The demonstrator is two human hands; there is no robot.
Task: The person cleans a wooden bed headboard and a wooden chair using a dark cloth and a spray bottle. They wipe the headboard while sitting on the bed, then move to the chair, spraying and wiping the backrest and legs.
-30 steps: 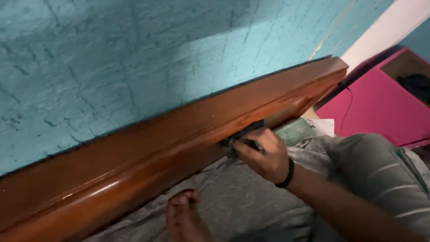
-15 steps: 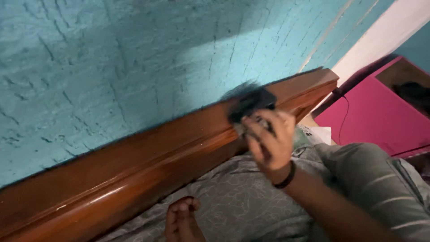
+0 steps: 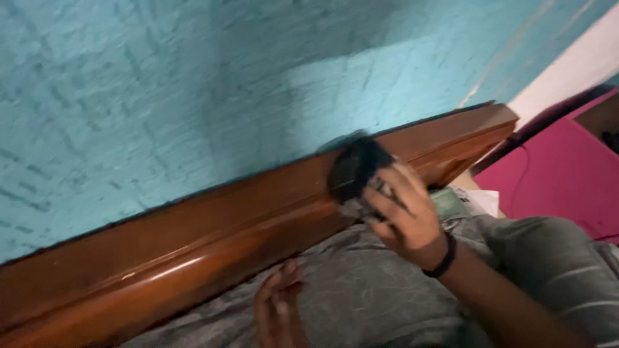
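My right hand (image 3: 403,216), with a black band on its wrist, is shut on a dark cloth (image 3: 356,169). It presses the cloth against the top of a glossy brown wooden headboard (image 3: 213,222), towards the board's right end. Below, a blurred bare limb end (image 3: 277,309) rests on the grey patterned bedsheet (image 3: 348,290). I cannot tell whether it is my left hand or a foot. It holds nothing that I can see.
A rough turquoise wall (image 3: 193,84) rises right behind the headboard. A pink cabinet (image 3: 561,174) with a dark cable stands past the board's right end. Grey striped fabric (image 3: 554,264) lies at the right, with a green item (image 3: 451,203) by the headboard.
My right hand lifted the cloth from the headboard's lower front face up onto its top edge, and now holds it there. The view shifted slightly left, and the limb end on the sheet moved a little.
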